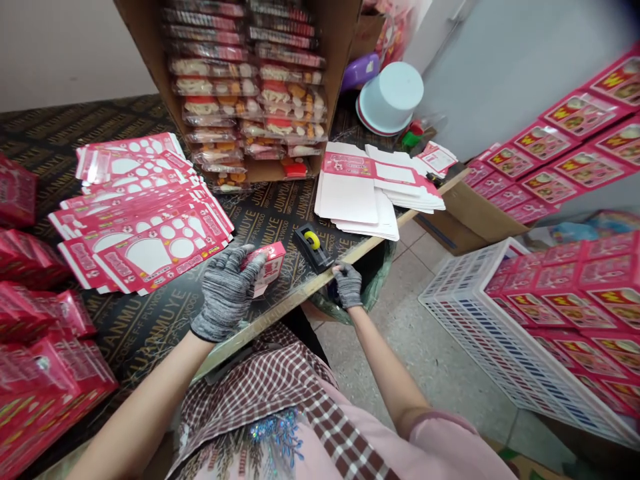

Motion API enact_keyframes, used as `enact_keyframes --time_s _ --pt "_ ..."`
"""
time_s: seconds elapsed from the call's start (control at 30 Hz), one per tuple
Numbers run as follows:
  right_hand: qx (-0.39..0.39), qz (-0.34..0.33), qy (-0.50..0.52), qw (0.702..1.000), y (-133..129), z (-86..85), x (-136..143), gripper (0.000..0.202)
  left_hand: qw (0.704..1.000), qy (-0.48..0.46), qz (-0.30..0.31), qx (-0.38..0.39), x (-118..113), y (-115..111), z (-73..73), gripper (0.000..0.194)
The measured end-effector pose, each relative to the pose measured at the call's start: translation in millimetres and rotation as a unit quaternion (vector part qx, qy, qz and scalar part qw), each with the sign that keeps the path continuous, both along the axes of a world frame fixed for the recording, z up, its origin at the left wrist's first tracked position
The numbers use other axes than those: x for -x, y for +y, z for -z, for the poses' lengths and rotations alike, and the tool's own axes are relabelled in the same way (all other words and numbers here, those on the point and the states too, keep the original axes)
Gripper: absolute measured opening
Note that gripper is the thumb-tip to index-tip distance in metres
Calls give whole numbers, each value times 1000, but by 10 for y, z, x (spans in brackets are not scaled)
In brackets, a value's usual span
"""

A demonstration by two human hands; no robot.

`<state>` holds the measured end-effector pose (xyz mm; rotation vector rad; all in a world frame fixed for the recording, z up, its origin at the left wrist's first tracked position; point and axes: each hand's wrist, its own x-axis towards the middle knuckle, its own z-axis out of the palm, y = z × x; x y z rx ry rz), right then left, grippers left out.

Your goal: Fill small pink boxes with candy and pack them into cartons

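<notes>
The box (271, 264) is held in the fingers of the left hand (227, 291). Just beside the curled fingers of the right hand (349, 285), the dispenser (319, 257) is set; whether anything is grasped there cannot be told.

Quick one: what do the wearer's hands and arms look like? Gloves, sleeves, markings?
The left hand and right hand wear similar close-fitting knit gloves, streaked grey and black, ending at the wrist. No lettering readable on them. The forearms are uncovered. A plain pink sleeve shows on the right arm; the left sleeve isn't visible.
</notes>
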<state>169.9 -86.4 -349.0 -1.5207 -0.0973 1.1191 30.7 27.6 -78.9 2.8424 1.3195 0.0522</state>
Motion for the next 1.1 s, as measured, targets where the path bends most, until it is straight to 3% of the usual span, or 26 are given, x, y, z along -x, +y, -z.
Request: enact_keyframes --time_s 0.1,0.2,0.27,0.33,0.43,0.6,0.7,0.77,0.87,0.93,1.0,1.1 --pt "-13 13 23 1000 -31 -339 -23 35 1000 1 -2 -28 -36 -42 -13 29" --pt "-95 -38 119 988 -24 -870 -26 36 999 17 21 -28 -48 -76 -48 38" --pt "-198 -102 243 944 37 -1242 -32 40 999 12 33 -20 -41 -90 -68 42" --pt "-286 -160 357 875 142 -1539 -39 43 999 -4 36 -6 -28 -93 -78 38" --pt "-321 -201 453 807 310 -1756 -28 42 998 -29 45 13 -3 -80 -88 30" --pt "-280 -181 523 784 406 -1723 52 37 993 -35 111 30 48 -64 -163 29" --pt "-274 -179 530 782 402 -1678 79 33 992 6 117 37 40 -87 -194 32" --pt "-274 -186 498 802 423 -1641 73 30 995 20 100 14 -2 -110 -165 27" --pt "-264 -229 339 874 480 -1532 58 34 997 30 54 -48 -108 -123 -55 21" --pt "-240 -283 258 892 483 -1428 91 40 995 54 24 -75 -182 -101 9 19" --pt "-221 -353 263 870 415 -1324 193 42 994 75 -2 -80 -232 -51 5 14" --pt "-236 -459 385 766 205 -1206 466 63 998 -17 -39 -57 -224 34 -172 14"
